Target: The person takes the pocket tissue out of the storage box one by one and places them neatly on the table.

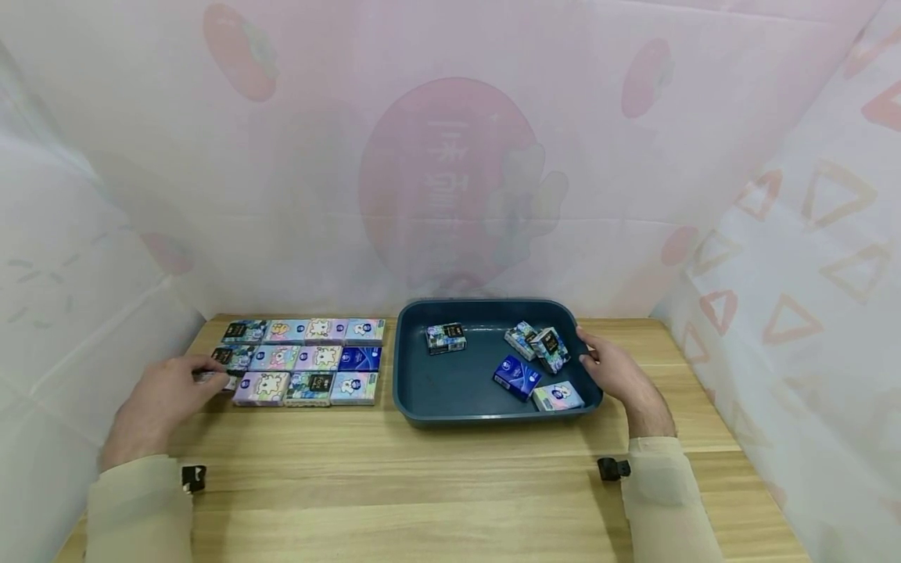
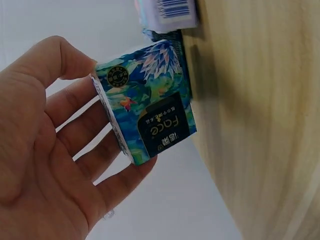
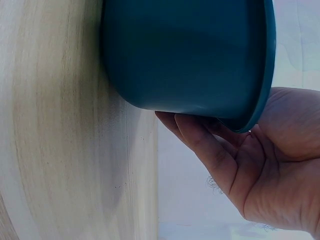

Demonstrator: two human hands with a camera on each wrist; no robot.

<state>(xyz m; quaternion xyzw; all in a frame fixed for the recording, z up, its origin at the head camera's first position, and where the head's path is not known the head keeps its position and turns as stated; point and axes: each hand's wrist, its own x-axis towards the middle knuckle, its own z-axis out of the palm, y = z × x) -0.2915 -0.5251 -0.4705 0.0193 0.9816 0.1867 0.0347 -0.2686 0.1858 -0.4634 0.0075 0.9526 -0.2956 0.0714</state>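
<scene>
My left hand (image 1: 165, 395) is at the left end of the rows of tissue packs. Between its thumb and fingers it pinches a tissue pack (image 2: 145, 105) with a blue-green floral print and a black "Face" label, tilted just above the wooden table in the left wrist view. In the head view the hand hides most of that pack. My right hand (image 1: 619, 371) grips the right rim of a dark teal plastic tray (image 1: 443, 391). Its fingers lie against the tray's outer wall (image 3: 185, 60) beneath the lip in the right wrist view.
Three rows of small tissue packs, among them a purple one (image 1: 262, 388) and a dark blue one (image 1: 360, 359), lie side by side left of the tray. Several loose packs, including a blue one (image 1: 517, 377), are inside the tray. Printed cloth walls (image 1: 303, 172) stand behind and beside the table (image 1: 394, 493).
</scene>
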